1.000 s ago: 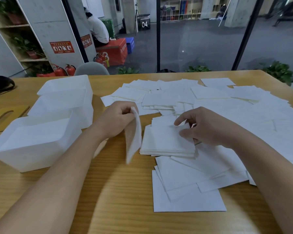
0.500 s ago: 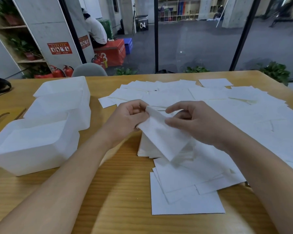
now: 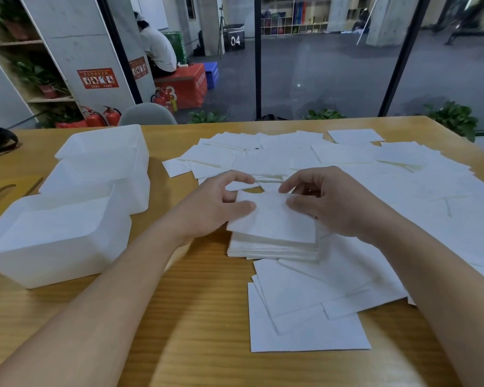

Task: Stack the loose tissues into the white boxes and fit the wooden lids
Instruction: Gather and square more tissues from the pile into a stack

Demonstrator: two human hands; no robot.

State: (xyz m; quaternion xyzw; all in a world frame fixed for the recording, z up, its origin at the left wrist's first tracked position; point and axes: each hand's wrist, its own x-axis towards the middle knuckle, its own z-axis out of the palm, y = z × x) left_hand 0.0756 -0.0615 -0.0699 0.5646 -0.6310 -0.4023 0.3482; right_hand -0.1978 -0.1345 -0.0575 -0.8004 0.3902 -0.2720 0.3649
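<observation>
We see both hands meeting over a squared-up stack of tissues [image 3: 273,245] at the centre of the wooden table [image 3: 179,317]. The left hand [image 3: 210,208] pinches the left edge of the top tissue [image 3: 271,216], thumb lying on its upper face and fingers curled behind its far corner. The right hand [image 3: 330,202] grips the same sheet at its right edge, thumb on top, fingers bent over the far side; whether those fingertips press the sheet or only hover is hard to judge from this angle. The top tissue lies on the stack, a little askew to the sheets below.

Loose tissues [image 3: 305,311] overlap at 6 o'clock from the stack, just beside it, and a wide spread of more tissues [image 3: 403,177] covers the table from 12 to 3 o'clock.

At 9 o'clock stand the white boxes: the nearest box [image 3: 56,241] open-topped, a second box [image 3: 95,185] touching it behind, a third box [image 3: 106,146] beyond. A wooden lid [image 3: 9,191] with a slot lies at the table's left edge.
</observation>
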